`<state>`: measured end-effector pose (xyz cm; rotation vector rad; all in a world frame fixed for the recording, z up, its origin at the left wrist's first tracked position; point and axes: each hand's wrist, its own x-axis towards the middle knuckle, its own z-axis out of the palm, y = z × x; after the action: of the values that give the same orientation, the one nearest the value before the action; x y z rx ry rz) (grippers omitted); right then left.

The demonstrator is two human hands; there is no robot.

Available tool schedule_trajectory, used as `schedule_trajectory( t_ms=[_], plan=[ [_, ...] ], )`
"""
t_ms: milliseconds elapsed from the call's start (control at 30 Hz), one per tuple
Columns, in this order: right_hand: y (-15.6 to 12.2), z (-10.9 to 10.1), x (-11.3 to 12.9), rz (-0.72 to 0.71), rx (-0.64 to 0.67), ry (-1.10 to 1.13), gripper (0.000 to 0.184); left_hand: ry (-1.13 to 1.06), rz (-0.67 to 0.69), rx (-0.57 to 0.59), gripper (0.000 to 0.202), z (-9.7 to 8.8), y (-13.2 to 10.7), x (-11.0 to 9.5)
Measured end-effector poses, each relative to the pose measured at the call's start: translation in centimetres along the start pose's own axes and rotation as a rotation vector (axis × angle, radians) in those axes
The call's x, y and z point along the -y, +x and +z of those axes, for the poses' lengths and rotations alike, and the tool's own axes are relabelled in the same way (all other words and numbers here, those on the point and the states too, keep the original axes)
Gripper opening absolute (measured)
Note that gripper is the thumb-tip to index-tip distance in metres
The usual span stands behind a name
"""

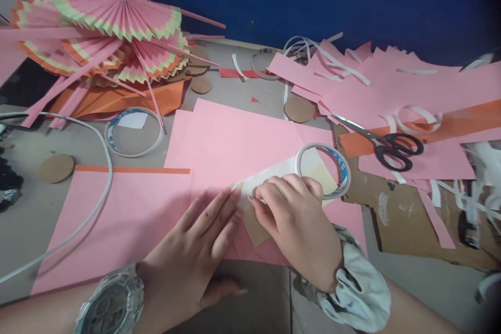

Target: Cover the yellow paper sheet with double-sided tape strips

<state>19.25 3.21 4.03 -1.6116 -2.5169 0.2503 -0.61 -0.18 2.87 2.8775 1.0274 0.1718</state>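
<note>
My left hand (209, 237) lies with fingers stretched out over pink paper, its fingertips at the end of a white strip (274, 169). The strip runs up to a roll of tape (342, 164), inside which white and pale yellow show. My right hand (295, 214) is closed, thumb and fingers drawn together over the strip beside my left fingertips; what they grip is hidden. Below them a tan piece (256, 227) sticks out. Under all this lie pink sheets (242, 135). To the left is another pink sheet (129, 214) with an orange band along its top edge.
Black-handled scissors (391, 148) rest on pink and orange paper at right, among white strips. Pleated paper fans (121, 10) are piled at upper left. A second tape roll (135, 154), cardboard discs (57, 168) and a white cable (105, 188) lie at left. Brown cardboard (410, 229) is at right.
</note>
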Motion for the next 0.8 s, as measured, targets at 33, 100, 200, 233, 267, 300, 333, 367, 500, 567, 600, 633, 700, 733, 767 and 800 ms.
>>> schedule_trajectory(
  t_ms=[33,100,200,233,267,300,333,367,500,567,600,633,700,733,767,800],
  plan=[
    [0.00,-0.06,0.03,0.001,0.004,0.001,0.014,0.004,-0.004,-0.005,0.079,0.00,0.05,0.02],
    [-0.01,-0.14,0.09,0.006,0.013,-0.002,0.014,-0.001,-0.006,0.005,0.080,-0.04,0.20,0.11],
    [-0.01,-0.13,0.19,0.017,0.010,-0.015,0.013,-0.021,0.001,0.048,0.083,-0.18,0.41,0.27],
    [0.00,-0.10,0.21,0.018,0.005,-0.018,0.013,-0.019,0.002,0.054,0.083,-0.24,0.43,0.28],
    [0.01,-0.08,0.22,0.020,-0.001,-0.020,0.013,-0.012,0.003,0.048,0.082,-0.30,0.42,0.25],
    [0.01,-0.07,0.24,0.020,-0.006,-0.018,0.014,-0.003,-0.003,0.038,0.080,-0.36,0.37,0.19],
    [0.02,-0.07,0.25,0.022,-0.010,-0.013,0.014,0.005,-0.016,0.030,0.078,-0.41,0.30,0.09],
    [0.03,-0.08,0.26,0.025,-0.013,-0.006,0.015,0.010,-0.031,0.029,0.076,-0.45,0.20,-0.02],
    [0.05,-0.16,0.28,0.035,-0.008,0.023,0.015,0.019,-0.072,0.026,0.072,-0.44,-0.15,-0.29],
    [0.06,-0.16,0.26,0.033,-0.011,0.035,0.015,0.027,-0.051,0.007,0.072,-0.37,-0.21,-0.21],
    [0.06,-0.15,0.24,0.029,-0.014,0.042,0.015,0.029,-0.038,0.004,0.072,-0.32,-0.20,-0.13],
    [0.06,-0.12,0.22,0.027,-0.018,0.047,0.015,0.029,-0.025,0.006,0.072,-0.28,-0.17,-0.04],
    [0.04,-0.06,0.17,0.024,-0.023,0.053,0.014,0.021,-0.024,0.021,0.074,-0.21,-0.08,0.12],
    [0.03,-0.03,0.15,0.024,-0.023,0.053,0.014,0.013,-0.035,0.027,0.076,-0.18,-0.03,0.17],
    [0.01,-0.01,0.15,0.025,-0.022,0.053,0.014,0.004,-0.044,0.030,0.078,-0.15,0.01,0.21],
    [-0.01,0.01,0.15,0.027,-0.021,0.053,0.014,-0.006,-0.047,0.024,0.080,-0.12,0.04,0.23]
  ],
)
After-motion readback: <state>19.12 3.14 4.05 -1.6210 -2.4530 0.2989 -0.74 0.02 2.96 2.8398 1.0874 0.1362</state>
